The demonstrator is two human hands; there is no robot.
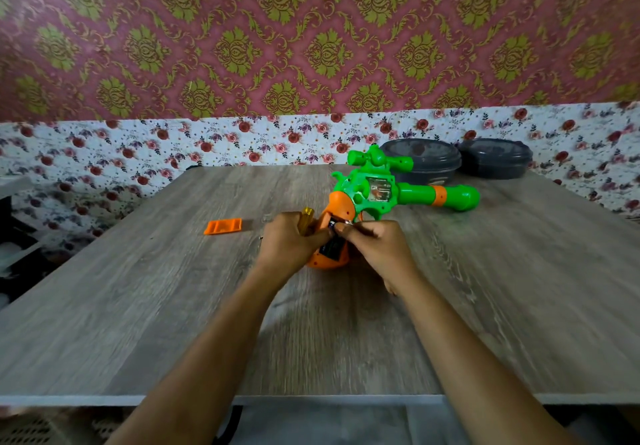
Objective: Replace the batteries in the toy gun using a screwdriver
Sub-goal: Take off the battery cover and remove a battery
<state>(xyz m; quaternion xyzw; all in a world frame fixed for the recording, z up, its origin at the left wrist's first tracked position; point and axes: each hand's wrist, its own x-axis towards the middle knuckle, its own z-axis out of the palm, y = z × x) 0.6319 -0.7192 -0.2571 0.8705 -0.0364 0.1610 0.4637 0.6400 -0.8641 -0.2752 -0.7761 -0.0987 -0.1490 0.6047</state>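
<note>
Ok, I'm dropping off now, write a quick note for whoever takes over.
Left hand grips the yellow-handled screwdriver against the orange grip of the green plastic toy gun. Right hand pinches the dark battery in the open compartment.
Done: flat orange battery cover is off, on the grey wooden table left of the gun.
Left: finish the swap (old or new unclear), screw cover back.

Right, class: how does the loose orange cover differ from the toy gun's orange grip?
The cover is flat, rectangular and lies untouched on the table; the grip is rounded, gripped by the left hand, the right hand pinching at its open compartment. The cover is loose; the grip joins the green body. Both are orange.
</note>
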